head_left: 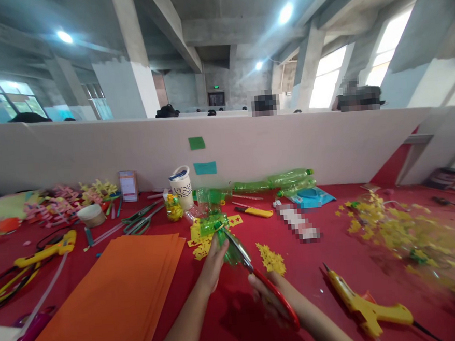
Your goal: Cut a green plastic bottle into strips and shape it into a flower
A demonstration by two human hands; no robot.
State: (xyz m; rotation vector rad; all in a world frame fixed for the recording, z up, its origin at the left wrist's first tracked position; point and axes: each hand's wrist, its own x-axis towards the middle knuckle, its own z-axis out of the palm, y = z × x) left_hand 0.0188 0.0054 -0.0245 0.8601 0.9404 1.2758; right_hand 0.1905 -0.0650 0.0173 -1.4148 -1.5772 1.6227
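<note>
My left hand is closed around a piece of green plastic bottle, holding it above the red table. My right hand grips red-handled scissors. Their blades point up and left into the green plastic. Yellow paper star cutouts lie just right of the blades, and more yellow scraps sit under the bottle piece.
Orange paper sheets cover the near left. A yellow glue gun lies at the right, another glue gun at the left. Green bottles, a white cup, a yellow knife and a yellow scrap pile lie beyond.
</note>
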